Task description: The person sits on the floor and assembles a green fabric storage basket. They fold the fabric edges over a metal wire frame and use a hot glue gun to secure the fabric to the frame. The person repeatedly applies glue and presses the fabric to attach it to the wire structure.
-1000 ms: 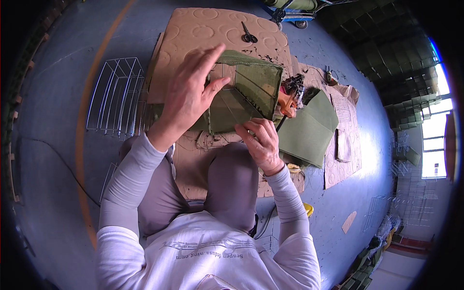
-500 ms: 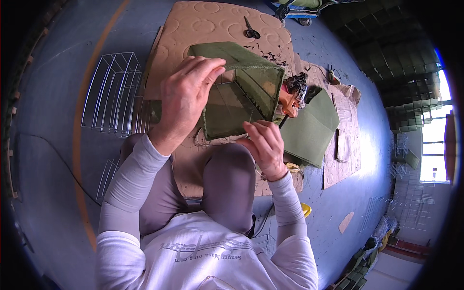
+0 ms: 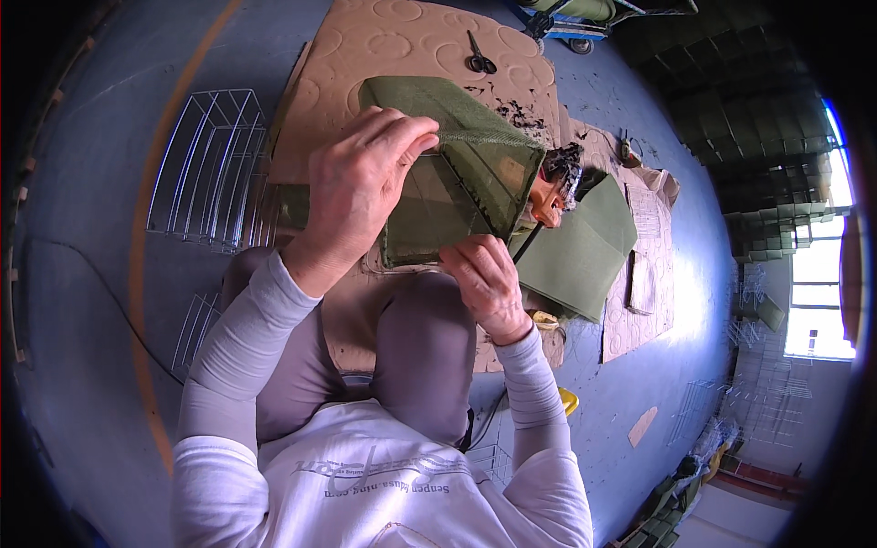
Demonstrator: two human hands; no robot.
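Green mesh box [image 3: 493, 164]; boxlike mouth gaping; dark specks along one inner seam.

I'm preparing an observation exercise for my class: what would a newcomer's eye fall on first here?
Probably the green box, its open side facing the person, near the picture's centre by the left hand and right hand. Just right of it, a bright orange object stands out; black scissors lie beyond the box on brown cardboard.

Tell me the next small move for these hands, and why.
Probably steady the lower rim of the open green mesh-fabric box with the bare right hand: that hand's curled fingers sit at that rim near the corner, while the left hand pinches by the upper edge.
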